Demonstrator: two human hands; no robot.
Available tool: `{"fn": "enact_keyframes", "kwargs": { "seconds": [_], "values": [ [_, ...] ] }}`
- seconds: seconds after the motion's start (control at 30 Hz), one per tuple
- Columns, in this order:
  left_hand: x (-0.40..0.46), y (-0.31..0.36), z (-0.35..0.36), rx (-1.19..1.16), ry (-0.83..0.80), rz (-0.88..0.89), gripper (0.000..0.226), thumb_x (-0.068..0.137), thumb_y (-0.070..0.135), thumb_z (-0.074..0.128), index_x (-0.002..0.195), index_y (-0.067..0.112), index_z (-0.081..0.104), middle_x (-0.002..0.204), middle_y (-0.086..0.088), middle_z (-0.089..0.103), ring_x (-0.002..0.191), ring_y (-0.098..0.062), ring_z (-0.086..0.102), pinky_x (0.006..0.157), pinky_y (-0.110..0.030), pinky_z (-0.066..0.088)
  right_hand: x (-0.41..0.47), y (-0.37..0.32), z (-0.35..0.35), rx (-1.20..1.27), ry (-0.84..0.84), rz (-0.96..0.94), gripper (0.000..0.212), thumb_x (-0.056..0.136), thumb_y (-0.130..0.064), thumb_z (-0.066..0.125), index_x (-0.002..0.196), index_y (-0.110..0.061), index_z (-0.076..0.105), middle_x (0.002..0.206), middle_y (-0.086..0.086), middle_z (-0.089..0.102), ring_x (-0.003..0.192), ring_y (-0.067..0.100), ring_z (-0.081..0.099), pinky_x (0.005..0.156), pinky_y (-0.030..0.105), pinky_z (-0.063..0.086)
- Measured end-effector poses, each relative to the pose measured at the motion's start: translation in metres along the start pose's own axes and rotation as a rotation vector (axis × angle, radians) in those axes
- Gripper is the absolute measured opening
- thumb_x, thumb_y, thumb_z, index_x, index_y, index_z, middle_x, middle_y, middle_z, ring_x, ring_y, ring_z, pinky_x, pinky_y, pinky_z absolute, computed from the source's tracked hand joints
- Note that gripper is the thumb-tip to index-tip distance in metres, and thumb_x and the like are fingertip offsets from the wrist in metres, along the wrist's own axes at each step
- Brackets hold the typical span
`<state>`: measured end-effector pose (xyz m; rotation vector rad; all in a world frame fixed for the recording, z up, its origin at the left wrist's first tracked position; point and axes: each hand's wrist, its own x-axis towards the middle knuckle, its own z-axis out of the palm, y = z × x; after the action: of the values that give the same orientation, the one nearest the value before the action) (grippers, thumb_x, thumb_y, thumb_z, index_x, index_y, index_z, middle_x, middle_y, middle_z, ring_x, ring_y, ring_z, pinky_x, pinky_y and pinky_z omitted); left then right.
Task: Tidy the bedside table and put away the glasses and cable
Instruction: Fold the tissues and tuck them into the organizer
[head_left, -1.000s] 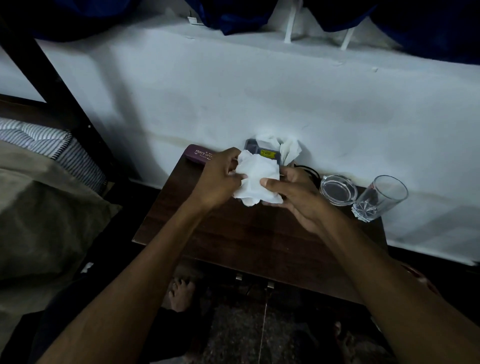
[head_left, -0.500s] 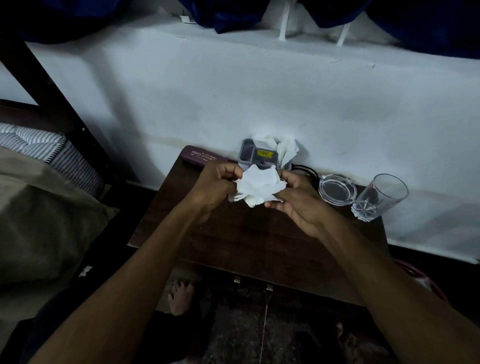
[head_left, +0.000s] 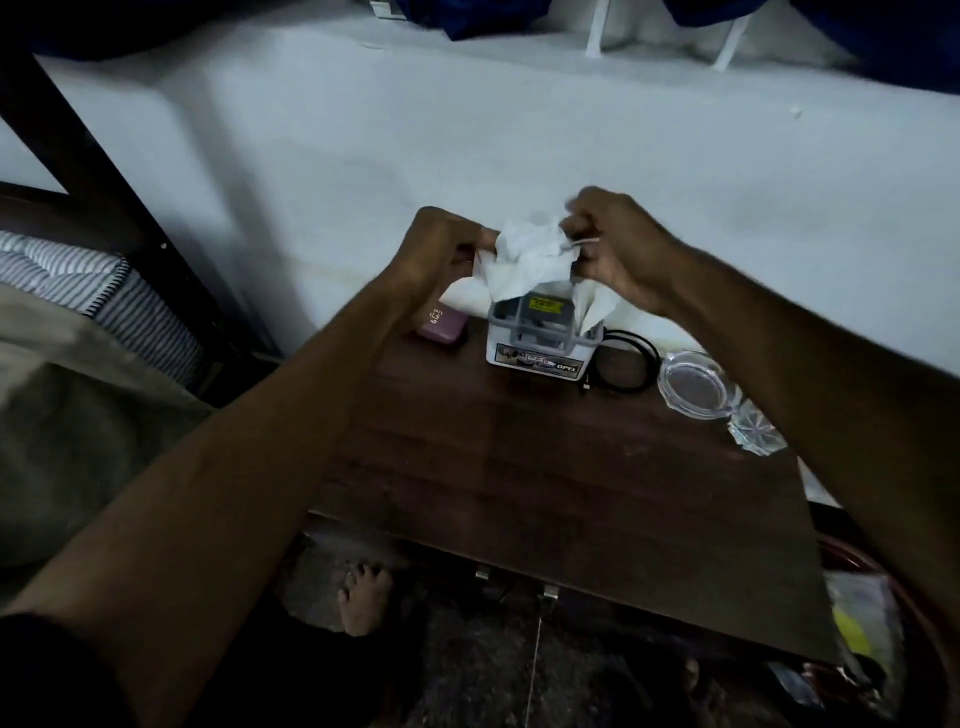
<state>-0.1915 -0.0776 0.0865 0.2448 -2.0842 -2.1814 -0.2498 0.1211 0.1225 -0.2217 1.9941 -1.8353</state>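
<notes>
Both hands hold a crumpled white tissue (head_left: 527, 254) just above a small grey and white box (head_left: 540, 338) at the back of the dark wooden bedside table (head_left: 545, 483). My left hand (head_left: 441, 249) pinches the tissue's left side and my right hand (head_left: 618, 244) grips its right side. More white tissue (head_left: 595, 306) sticks out of the box on the right. A maroon glasses case (head_left: 441, 325) lies left of the box, partly hidden by my left arm. A coiled black cable (head_left: 623, 358) lies right of the box.
A clear glass ashtray (head_left: 696, 384) and a toppled drinking glass (head_left: 753, 431) lie at the table's right, by my right arm. A white wall runs behind the table. The bed with a striped pillow (head_left: 93, 291) is at the left. A red bin (head_left: 883, 623) sits lower right.
Both hands have carried the tissue up and back, from in front of the box to just over its top. The view has moved closer to the table.
</notes>
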Motion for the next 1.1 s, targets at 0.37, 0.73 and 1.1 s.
{"fn": "enact_keyframes", "kwargs": {
  "seconds": [0.37,0.73,1.1],
  "values": [
    [0.013,-0.05,0.024,0.401,0.111,0.013,0.026,0.08,-0.011,0.065,0.086,0.005,0.086,0.099,-0.002,0.081,0.099,-0.018,0.074,0.057,-0.007,0.047,0.037,0.017,0.033,-1.148,0.138,-0.249,0.023,0.085,0.0,0.057,0.1,0.001,0.074,0.107,0.017,0.074,0.101,0.037,0.067,0.086,0.043,0.057],
    [0.011,-0.055,0.033,0.753,-0.017,-0.07,0.034,0.097,0.018,0.056,0.068,0.005,0.068,0.075,-0.01,0.063,0.083,-0.029,0.058,0.065,-0.031,0.036,0.048,0.034,0.036,-1.012,0.102,-0.366,0.025,0.079,0.006,0.065,0.095,-0.008,0.076,0.074,-0.015,0.05,0.087,0.019,0.057,0.063,0.026,0.031],
    [-0.003,-0.051,0.032,0.699,0.246,0.08,0.019,0.075,0.022,0.061,0.066,0.005,0.063,0.056,0.0,0.053,0.059,-0.021,0.049,0.055,-0.031,0.031,0.056,0.05,0.058,-1.042,0.198,-0.394,0.031,0.087,-0.002,0.064,0.115,-0.003,0.053,0.11,0.015,0.063,0.098,0.03,0.06,0.076,0.033,0.037]
  ]
}}
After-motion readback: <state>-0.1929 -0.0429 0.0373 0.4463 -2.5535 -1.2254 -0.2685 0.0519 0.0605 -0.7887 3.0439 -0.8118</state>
